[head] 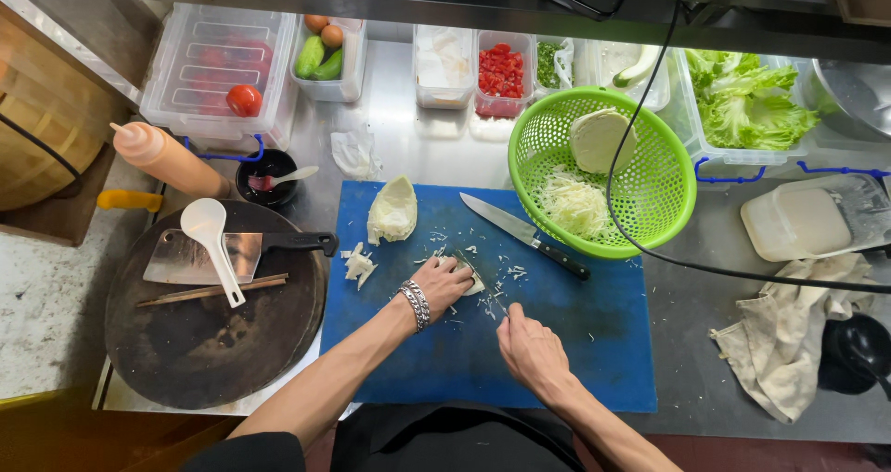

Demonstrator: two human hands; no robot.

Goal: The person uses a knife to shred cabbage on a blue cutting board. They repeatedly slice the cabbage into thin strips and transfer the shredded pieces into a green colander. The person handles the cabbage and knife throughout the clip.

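Two hands on one cabbage piece, mid-shred.
My left hand (444,282) presses the cabbage (469,277) flat at the board's (594,342) centre; my right hand (527,347) grips a small knife (495,300) at its 5 o'clock edge. Next, I judge: a close, thin slice, clear of fingertips.

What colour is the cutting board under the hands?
Blue; the cutting board shows best in the head view.

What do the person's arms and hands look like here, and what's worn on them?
Both forearms are bare. The left hand has silver chain bracelets at the wrist; a dark sleeve shows by the elbow. The right hand wears nothing visible.
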